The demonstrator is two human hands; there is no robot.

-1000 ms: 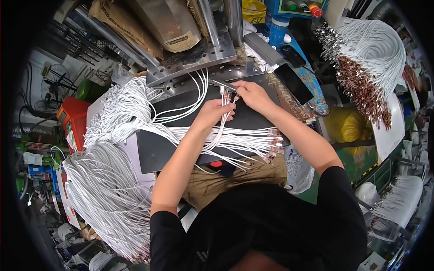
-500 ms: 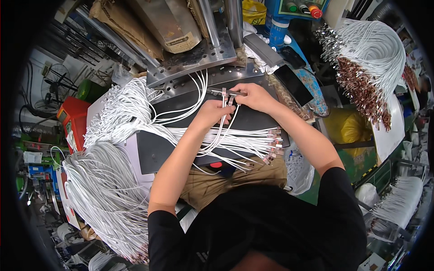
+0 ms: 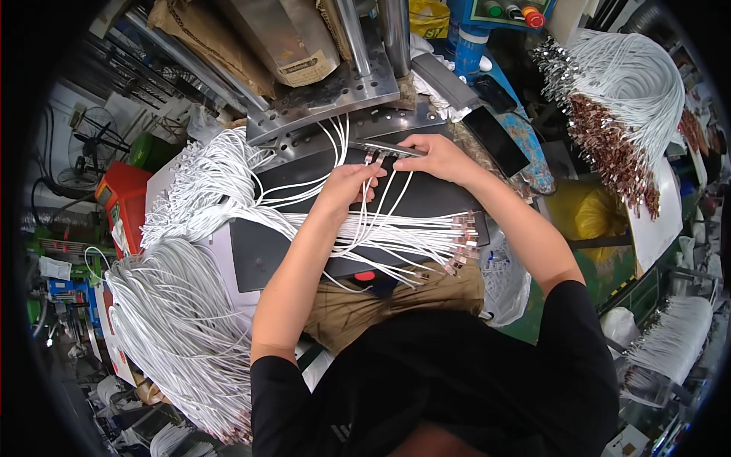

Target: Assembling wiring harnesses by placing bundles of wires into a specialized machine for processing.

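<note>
My left hand [image 3: 346, 186] pinches a thin white cable [image 3: 371, 177] near its plug end, above a black work mat [image 3: 426, 194]. My right hand [image 3: 432, 155] holds a narrow metal bar [image 3: 381, 147] at the mat's far edge, where several cable ends line up. A fan of white cables [image 3: 411, 238] with metal plugs [image 3: 463, 232] lies across the mat toward the right. Both forearms reach up from my lap.
A large heap of white cables [image 3: 179, 305] hangs at the left. A perforated steel press base [image 3: 327, 95] stands behind the mat. A dark phone [image 3: 499, 141] lies at the right, with another cable bundle [image 3: 624, 99] further right. A red box [image 3: 122, 202] sits far left.
My left hand has lifted slightly toward the metal bar with the cable end. The right hand stays on the bar.
</note>
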